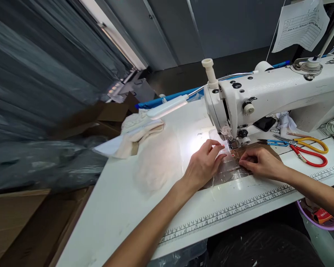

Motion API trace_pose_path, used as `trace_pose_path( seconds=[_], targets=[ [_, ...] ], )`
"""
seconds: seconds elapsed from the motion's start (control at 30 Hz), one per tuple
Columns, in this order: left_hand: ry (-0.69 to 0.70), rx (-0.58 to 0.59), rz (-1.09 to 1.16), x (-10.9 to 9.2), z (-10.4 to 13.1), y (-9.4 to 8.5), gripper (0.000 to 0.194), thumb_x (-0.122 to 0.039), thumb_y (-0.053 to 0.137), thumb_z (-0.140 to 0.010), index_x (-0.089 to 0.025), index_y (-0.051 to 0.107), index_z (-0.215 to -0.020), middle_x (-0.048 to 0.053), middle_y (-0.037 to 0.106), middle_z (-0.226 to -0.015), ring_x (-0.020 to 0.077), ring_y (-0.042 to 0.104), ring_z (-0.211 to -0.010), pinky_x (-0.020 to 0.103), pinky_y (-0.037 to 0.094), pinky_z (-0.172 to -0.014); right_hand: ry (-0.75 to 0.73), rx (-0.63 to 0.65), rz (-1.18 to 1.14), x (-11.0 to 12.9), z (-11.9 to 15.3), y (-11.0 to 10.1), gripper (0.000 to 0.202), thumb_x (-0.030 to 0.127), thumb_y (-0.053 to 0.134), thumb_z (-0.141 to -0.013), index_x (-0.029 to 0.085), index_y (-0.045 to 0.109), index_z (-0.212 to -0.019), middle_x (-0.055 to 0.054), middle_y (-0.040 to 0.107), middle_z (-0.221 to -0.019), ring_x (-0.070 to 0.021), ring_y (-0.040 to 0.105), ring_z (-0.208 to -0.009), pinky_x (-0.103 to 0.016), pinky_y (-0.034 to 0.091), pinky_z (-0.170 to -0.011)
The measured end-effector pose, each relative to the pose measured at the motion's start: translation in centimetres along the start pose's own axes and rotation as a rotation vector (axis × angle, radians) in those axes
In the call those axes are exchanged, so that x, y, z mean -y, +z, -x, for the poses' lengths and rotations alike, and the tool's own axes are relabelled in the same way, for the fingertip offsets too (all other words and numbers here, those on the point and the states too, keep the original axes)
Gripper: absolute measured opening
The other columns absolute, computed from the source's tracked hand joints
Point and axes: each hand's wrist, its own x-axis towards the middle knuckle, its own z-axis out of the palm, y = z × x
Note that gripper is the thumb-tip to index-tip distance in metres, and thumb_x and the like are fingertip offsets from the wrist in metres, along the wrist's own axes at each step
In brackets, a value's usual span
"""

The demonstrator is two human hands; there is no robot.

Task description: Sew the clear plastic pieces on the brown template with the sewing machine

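Observation:
A white sewing machine stands over the table, its needle area lit by a lamp. My left hand lies just left of the presser foot, fingers bent together at a thin whitish piece of fabric. On the right of the foot, my right hand has its thumb and index finger pinched low over the metal plate; whatever is between them is too small to make out. A brown sheet lies partly behind my right hand.
Scissors with red and yellow handles and blue snips lie to the right. A pale fabric pile and folded cloths are left. A printed ruler follows the front edge; cardboard boxes stand beyond the left side.

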Motion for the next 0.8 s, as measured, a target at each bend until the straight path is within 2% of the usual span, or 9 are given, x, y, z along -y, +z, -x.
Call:
trace_pose_path(
  seconds=[0.1,0.17,0.27,0.4,0.5,0.6,0.7,0.73,0.8],
  targets=[
    [0.091,0.088,0.18,-1.4,0.3,-0.3,0.023,-0.037,0.058,-0.093,-0.016,0.061,-0.101,0.006,0.064,-0.093,0.0168,0.063,-0.083,0.03,0.056,-0.07,0.012,0.01,-0.223,-0.3,-0.2,0.4,0.015,0.03,0.063,-0.083,0.017,0.063,-0.077,0.0,0.062,-0.069,-0.0121,0.052,-0.061,-0.026,0.04,-0.055],
    [0.067,0.146,0.24,-2.1,0.8,0.3,0.031,-0.044,0.062,-0.09,-0.016,0.06,-0.104,0.005,0.064,-0.091,0.016,0.063,-0.079,0.03,0.056,-0.067,-0.034,0.002,-0.36,-0.2,-0.5,0.9,0.019,0.036,0.063,-0.083,0.017,0.061,-0.079,-0.001,0.062,-0.075,-0.0128,0.054,-0.066,-0.027,0.043,-0.059],
    [-0.026,0.047,0.179,-2.4,1.6,1.8,0.019,-0.032,0.053,-0.096,-0.016,0.062,-0.094,0.003,0.063,-0.08,0.014,0.06,-0.07,0.027,0.053,-0.062,-0.114,-0.028,-0.479,0.2,-0.9,1.6,0.025,0.043,0.057,-0.087,0.019,0.056,-0.085,-0.001,0.06,-0.079,-0.0125,0.054,-0.068,-0.027,0.045,-0.062],
    [-0.047,-0.026,0.088,-2.1,2.0,3.1,0.023,-0.021,0.046,-0.097,-0.016,0.063,-0.082,0.003,0.063,-0.072,0.0135,0.059,-0.065,0.025,0.048,-0.057,-0.179,-0.132,-0.326,0.9,0.3,2.5,0.02,0.036,0.047,-0.092,0.021,0.048,-0.078,0.001,0.054,-0.067,-0.0117,0.047,-0.057,-0.027,0.04,-0.054],
    [-0.046,-0.026,0.041,-1.9,2.2,3.3,0.025,-0.019,0.046,-0.096,-0.017,0.065,-0.08,0.003,0.065,-0.072,0.014,0.06,-0.065,0.025,0.049,-0.057,-0.321,-0.188,-0.095,1.9,3.2,3.4,0.018,0.023,0.042,-0.092,0.022,0.045,-0.075,0.002,0.05,-0.063,-0.0126,0.045,-0.056,-0.027,0.038,-0.054],
    [-0.04,-0.039,0.008,-1.9,2.2,3.2,0.025,-0.017,0.046,-0.096,-0.017,0.068,-0.082,0.004,0.069,-0.077,0.0142,0.064,-0.069,0.025,0.052,-0.06,-0.385,-0.071,0.03,3.0,6.9,3.8,0.018,0.017,0.04,-0.093,0.022,0.051,-0.079,-0.001,0.057,-0.068,-0.0137,0.049,-0.057,-0.027,0.041,-0.055],
    [-0.002,-0.042,0.006,-2.1,2.1,2.8,0.022,-0.022,0.051,-0.097,-0.018,0.069,-0.085,0.004,0.072,-0.08,0.0142,0.067,-0.072,0.025,0.055,-0.062,-0.341,0.357,0.059,3.5,9.5,2.8,0.01,0.018,0.054,-0.093,0.019,0.062,-0.098,-0.004,0.068,-0.086,-0.0151,0.063,-0.075,-0.025,0.049,-0.068],
    [0.023,-0.033,0.005,-2.2,2.1,2.7,0.022,-0.023,0.052,-0.097,-0.018,0.07,-0.086,0.004,0.072,-0.081,0.0142,0.067,-0.071,0.026,0.056,-0.062,-0.336,0.457,0.076,3.5,9.8,2.2,0.016,0.021,0.063,-0.09,0.02,0.064,-0.106,-0.006,0.069,-0.1,-0.0163,0.065,-0.083,-0.025,0.05,-0.071],
    [0.081,-0.01,-0.014,-2.4,2.2,2.4,0.022,-0.024,0.051,-0.098,-0.017,0.07,-0.088,0.004,0.074,-0.081,0.0144,0.067,-0.069,0.027,0.057,-0.062,-0.322,0.524,0.143,3.0,9.3,0.8,0.023,0.026,0.073,-0.084,0.021,0.067,-0.106,-0.008,0.066,-0.115,-0.0177,0.066,-0.087,-0.026,0.05,-0.073]
  ],
)
